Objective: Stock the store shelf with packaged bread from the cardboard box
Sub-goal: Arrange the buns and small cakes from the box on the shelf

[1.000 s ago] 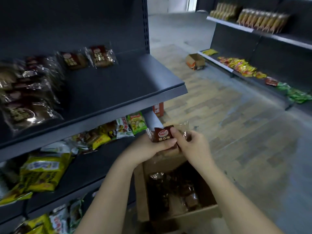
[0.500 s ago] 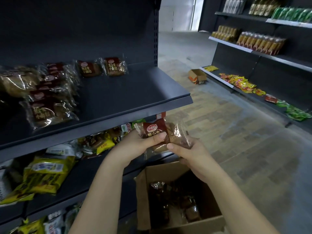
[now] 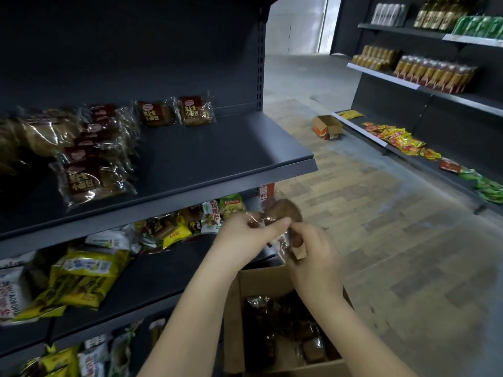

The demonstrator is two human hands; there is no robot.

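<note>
The packaged bread [image 3: 283, 212] is in the air between the person's two hands, above the open cardboard box [image 3: 234, 319] and just below the front edge of the dark shelf [image 3: 217, 151], touching neither. Half a second ago its red label faced me under the left thumb. Now the packet is turned, the label no longer shows, and a brown bun is seen through the clear wrapper above the fingers. The left hand [image 3: 245, 238] has its grip closed on the upper left part of the wrapper, thumb and fingers pinching it. The right hand [image 3: 313, 258] was under the packet with the palm up before. Now its back faces up, and its grip is curled on the lower part of the wrapper. Both hands are a little blurred, so I cannot tell exactly how each finger lies. On the shelf the bread packets [image 3: 92, 182] lie as before, in a row at the left, with two more [image 3: 174, 112] leaning at the back wall. Inside the box there are several dark packets [image 3: 310, 346]. On the lower shelf, yellow snack bags [image 3: 84, 278] lie in a heap. Across the aisle a small open carton [image 3: 328, 127] sits on the floor.
</note>
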